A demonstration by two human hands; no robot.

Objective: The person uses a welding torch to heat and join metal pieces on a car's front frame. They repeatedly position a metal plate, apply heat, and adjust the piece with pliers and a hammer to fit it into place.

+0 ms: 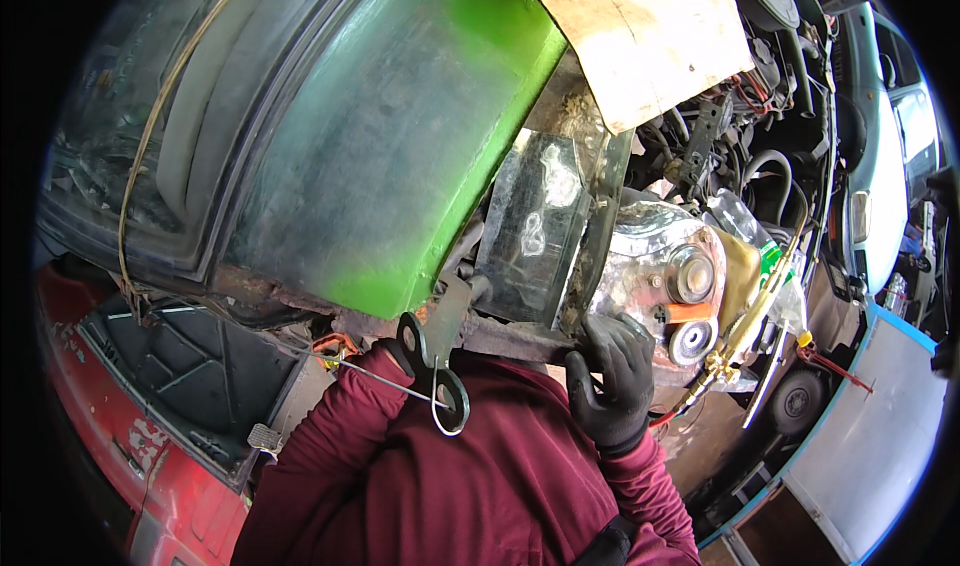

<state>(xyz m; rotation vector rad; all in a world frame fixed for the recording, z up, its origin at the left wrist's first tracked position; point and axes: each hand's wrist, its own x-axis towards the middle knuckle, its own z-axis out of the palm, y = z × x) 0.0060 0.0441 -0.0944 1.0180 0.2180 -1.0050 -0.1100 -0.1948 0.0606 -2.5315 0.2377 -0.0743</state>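
My right hand (615, 381), in a black glove, rests its curled fingers by the edge of a metal frame rail (520, 342). Its thumb stands apart, and nothing shows in its grasp. My left arm (350, 391) reaches up in a maroon sleeve; its hand is hidden behind a grey metal piece (447, 316) with a dark, two-holed end. A thin bent metal rod (385, 380) runs across that end. Above lies a dull metal car panel (375, 146) with bright green edges. Right of it sits a dark, shiny metal plate (530, 231).
Beside my right hand are engine pulleys (690, 273) and a brass-coloured torch (738, 351). Cardboard (640, 41) covers part of the engine bay. A red car body (165, 456) stands at left, a light blue vehicle (885, 156) at far right. A cable (150, 131) crosses the windscreen.
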